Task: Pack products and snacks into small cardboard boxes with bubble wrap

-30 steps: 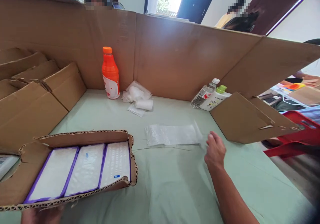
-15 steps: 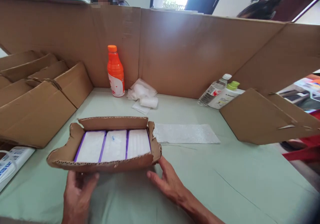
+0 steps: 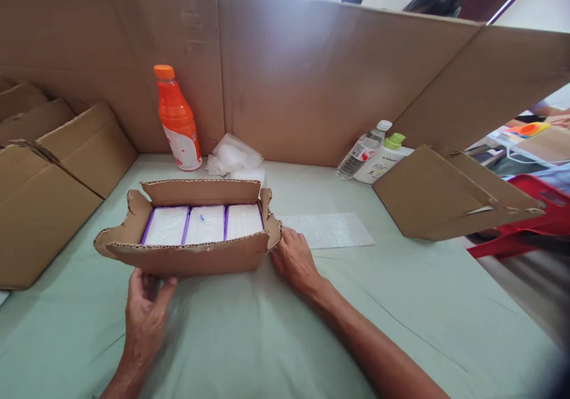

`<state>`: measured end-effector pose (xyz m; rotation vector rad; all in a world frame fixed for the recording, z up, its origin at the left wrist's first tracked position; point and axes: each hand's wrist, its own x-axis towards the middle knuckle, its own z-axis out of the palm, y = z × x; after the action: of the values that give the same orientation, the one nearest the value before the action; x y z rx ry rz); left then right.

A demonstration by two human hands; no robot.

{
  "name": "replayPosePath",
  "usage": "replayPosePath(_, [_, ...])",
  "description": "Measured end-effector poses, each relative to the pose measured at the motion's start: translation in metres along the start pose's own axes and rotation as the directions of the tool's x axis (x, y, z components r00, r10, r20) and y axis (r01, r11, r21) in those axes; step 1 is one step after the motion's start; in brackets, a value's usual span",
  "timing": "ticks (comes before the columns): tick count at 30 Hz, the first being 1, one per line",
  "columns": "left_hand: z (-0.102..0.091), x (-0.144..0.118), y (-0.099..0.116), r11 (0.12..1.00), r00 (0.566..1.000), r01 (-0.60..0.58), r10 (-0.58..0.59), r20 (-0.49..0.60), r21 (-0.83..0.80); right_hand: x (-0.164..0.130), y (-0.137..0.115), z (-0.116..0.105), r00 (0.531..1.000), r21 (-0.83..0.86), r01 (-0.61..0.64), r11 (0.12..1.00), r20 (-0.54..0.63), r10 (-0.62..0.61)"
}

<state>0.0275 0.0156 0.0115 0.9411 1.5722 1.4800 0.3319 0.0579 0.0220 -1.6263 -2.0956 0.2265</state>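
Note:
A low torn cardboard tray [image 3: 191,258] rests on the pale green tablecloth [image 3: 285,339] in front of me. Inside it lie three white packs with purple edges [image 3: 205,224], side by side. My left hand [image 3: 145,310] touches the tray's near wall at the lower left, fingers spread upward. At the tray's right corner, my right hand [image 3: 294,260] presses against the cardboard. A flat sheet of clear bubble wrap [image 3: 327,230] lies just right of the tray.
A tall cardboard screen [image 3: 312,72] walls the back. An orange bottle [image 3: 177,120] and crumpled plastic bags [image 3: 234,155] stand behind the tray. A water bottle [image 3: 363,152] and a white lotion bottle [image 3: 383,161] lean at the right. Folded boxes [image 3: 48,179] lie left, another [image 3: 445,194] right.
The tray came from the left edge to the middle of the cloth. My right hand left the bubble wrap and now sits at the tray's right corner; my left hand holds the front.

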Motion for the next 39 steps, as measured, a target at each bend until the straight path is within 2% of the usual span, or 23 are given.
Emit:
replayPosePath(4, [-0.007, -0.003, 0.002, 1.0, 0.999, 0.027, -0.027, -0.02, 0.01, 0.013, 0.016, -0.007, 0.986, 0.125, -0.124, 0.984, -0.093, 0.136])
replayPosePath(6, [-0.015, -0.01, 0.0, 0.999, 0.999, 0.033, -0.032, -0.027, 0.03, 0.002, 0.022, -0.02, 0.945, 0.302, -0.222, 0.927, -0.166, 0.28])
replayPosePath(8, [-0.026, -0.024, -0.005, 0.996, 0.999, 0.016, -0.013, -0.035, 0.087, -0.02, 0.021, -0.036, 0.855, 0.592, -0.313, 0.743, -0.163, 0.491])
replayPosePath(10, [-0.035, -0.043, -0.011, 0.983, 0.998, -0.032, 0.041, -0.05, 0.179, -0.049, 0.01, -0.048, 0.78, 0.787, -0.347, 0.511, -0.059, 0.622])
replayPosePath(12, [-0.04, -0.064, -0.015, 0.95, 0.99, -0.129, 0.14, -0.02, 0.285, -0.078, -0.009, -0.053, 0.774, 0.838, -0.388, 0.384, 0.07, 0.629])
replayPosePath(14, [-0.04, -0.083, -0.015, 0.9, 0.966, -0.259, 0.238, 0.103, 0.351, -0.103, -0.033, -0.052, 0.794, 0.854, -0.431, 0.291, 0.206, 0.571])
replayPosePath(15, [-0.038, -0.091, -0.013, 0.875, 0.941, -0.329, 0.273, 0.198, 0.355, -0.114, -0.044, -0.05, 0.805, 0.86, -0.449, 0.244, 0.27, 0.528])
replayPosePath(17, [-0.031, -0.102, -0.007, 0.845, 0.865, -0.434, 0.294, 0.407, 0.312, -0.132, -0.061, -0.045, 0.819, 0.869, -0.47, 0.157, 0.363, 0.443])
replayPosePath(20, [-0.015, -0.107, 0.004, 0.864, 0.703, -0.46, 0.215, 0.678, 0.203, -0.149, -0.076, -0.043, 0.812, 0.877, -0.48, 0.036, 0.428, 0.396])
replayPosePath(22, [-0.004, -0.108, 0.008, 0.892, 0.606, -0.425, 0.152, 0.781, 0.156, -0.155, -0.079, -0.044, 0.791, 0.875, -0.484, -0.027, 0.451, 0.413])
replayPosePath(23, [0.0, -0.108, 0.009, 0.9, 0.577, -0.41, 0.131, 0.806, 0.147, -0.156, -0.079, -0.044, 0.779, 0.872, -0.487, -0.044, 0.456, 0.43])
replayPosePath(24, [0.004, -0.109, 0.008, 0.903, 0.566, -0.401, 0.112, 0.817, 0.153, -0.157, -0.077, -0.045, 0.767, 0.87, -0.491, -0.046, 0.456, 0.45])
replayPosePath(26, [0.012, -0.11, 0.007, 0.898, 0.581, -0.393, 0.075, 0.811, 0.199, -0.155, -0.071, -0.047, 0.761, 0.869, -0.494, 0.011, 0.426, 0.489])
replayPosePath(28, [0.018, -0.109, 0.006, 0.88, 0.621, -0.396, 0.046, 0.783, 0.263, -0.151, -0.06, -0.049, 0.777, 0.857, -0.495, 0.144, 0.362, 0.515])
replayPosePath(31, [0.028, -0.105, 0.005, 0.815, 0.664, -0.485, 0.106, 0.741, 0.318, -0.139, -0.041, -0.051, 0.83, 0.728, -0.491, 0.479, 0.225, 0.51])
replayPosePath(33, [0.034, -0.102, 0.004, 0.738, 0.651, -0.593, 0.205, 0.73, 0.322, -0.13, -0.028, -0.048, 0.884, 0.513, -0.439, 0.737, 0.099, 0.458])
replayPosePath(35, [0.039, -0.099, 0.002, 0.646, 0.616, -0.691, 0.29, 0.733, 0.325, -0.124, -0.018, -0.043, 0.931, 0.226, -0.351, 0.909, -0.022, 0.365])
replayPosePath(37, [0.043, -0.099, 0.0, 0.549, 0.578, -0.764, 0.351, 0.737, 0.338, -0.123, -0.012, -0.036, 0.955, -0.02, -0.288, 0.958, -0.079, 0.285])
replayPosePath(39, [0.045, -0.101, 0.001, 0.461, 0.55, -0.812, 0.396, 0.736, 0.358, -0.125, -0.01, -0.03, 0.964, -0.156, -0.266, 0.951, -0.074, 0.257])
